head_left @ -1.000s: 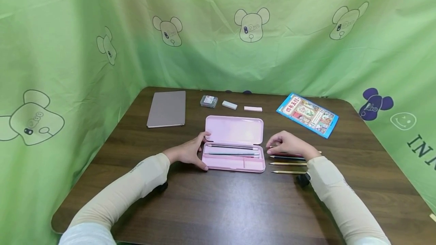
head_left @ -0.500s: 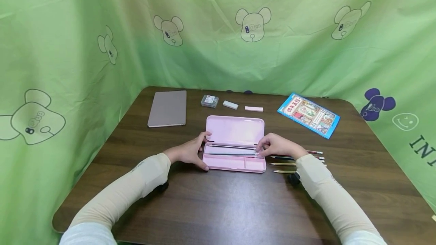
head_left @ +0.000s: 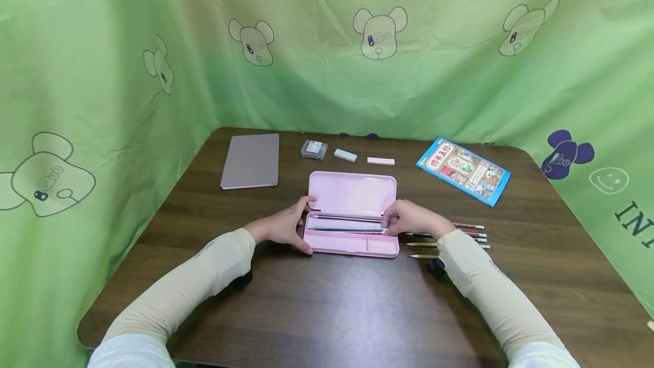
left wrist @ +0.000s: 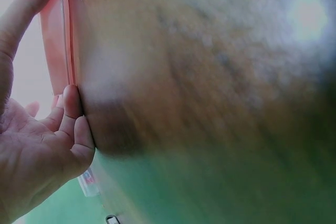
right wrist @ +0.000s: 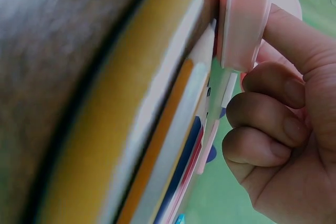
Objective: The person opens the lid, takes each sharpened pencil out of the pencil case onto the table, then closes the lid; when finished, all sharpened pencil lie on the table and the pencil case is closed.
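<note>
Centrally on the brown table (head_left: 327, 311), an open pink pencil case (head_left: 352, 226), lid laid back toward 12 o'clock, tray toward 6. At its 9 o'clock end, the left hand (head_left: 283, 227): thumb along the near corner, forefinger up on the hinge corner, fingers spread wide and fairly straight against the wall of the case, nothing enclosed; in the left wrist view the same hand (left wrist: 37, 145) pressed flat to the pink edge (left wrist: 55, 51). At the 3 o'clock end, the right hand (head_left: 411, 219), fingers curled and close together over the tray's end, tips at the ends of the pencils in the tray (head_left: 347, 228); whether anything is pinched, impossible to tell from the head view. In the right wrist view, the curled fingers (right wrist: 268, 108) just beside the case wall (right wrist: 244, 19), with blurred pencil shafts alongside.

Further toward 3 o'clock, four loose pencils (head_left: 455, 241) lying parallel on the table. Toward 12 o'clock, a grey notebook (head_left: 251, 161), a small clear box (head_left: 314, 149), a white eraser (head_left: 345, 155), a pink eraser (head_left: 380, 161) and, near 1 o'clock, a blue picture book (head_left: 462, 171). All round, a green curtain (head_left: 102, 72) printed with bears.
</note>
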Tool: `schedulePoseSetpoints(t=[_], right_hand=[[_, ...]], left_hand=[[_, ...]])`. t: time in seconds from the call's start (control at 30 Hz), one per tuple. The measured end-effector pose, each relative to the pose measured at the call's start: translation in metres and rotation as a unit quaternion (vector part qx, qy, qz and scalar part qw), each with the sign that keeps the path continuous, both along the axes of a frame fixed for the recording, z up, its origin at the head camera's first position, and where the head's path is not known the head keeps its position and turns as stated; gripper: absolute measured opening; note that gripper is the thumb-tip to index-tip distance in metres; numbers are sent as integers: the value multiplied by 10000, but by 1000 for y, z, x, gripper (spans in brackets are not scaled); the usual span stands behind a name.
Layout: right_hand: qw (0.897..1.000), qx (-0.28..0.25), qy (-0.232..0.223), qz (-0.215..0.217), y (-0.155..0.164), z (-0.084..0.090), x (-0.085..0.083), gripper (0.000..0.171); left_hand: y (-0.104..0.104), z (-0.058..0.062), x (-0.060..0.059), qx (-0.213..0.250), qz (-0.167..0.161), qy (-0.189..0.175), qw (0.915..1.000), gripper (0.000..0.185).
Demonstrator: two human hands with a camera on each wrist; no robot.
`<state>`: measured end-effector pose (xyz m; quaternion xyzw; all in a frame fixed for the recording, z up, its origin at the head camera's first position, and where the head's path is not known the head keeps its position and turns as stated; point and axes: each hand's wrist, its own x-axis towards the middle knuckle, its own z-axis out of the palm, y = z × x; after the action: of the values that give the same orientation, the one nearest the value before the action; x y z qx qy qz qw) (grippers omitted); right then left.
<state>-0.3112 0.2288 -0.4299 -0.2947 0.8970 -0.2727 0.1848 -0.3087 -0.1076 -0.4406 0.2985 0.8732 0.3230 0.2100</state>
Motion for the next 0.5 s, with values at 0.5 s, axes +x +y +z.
schedulePoseSetpoints(t=[0.5], right_hand=[[9978,-411,-95,-514,3,2,1,12]], left_hand=[[0,1,1,11,-36,32,10000,111]])
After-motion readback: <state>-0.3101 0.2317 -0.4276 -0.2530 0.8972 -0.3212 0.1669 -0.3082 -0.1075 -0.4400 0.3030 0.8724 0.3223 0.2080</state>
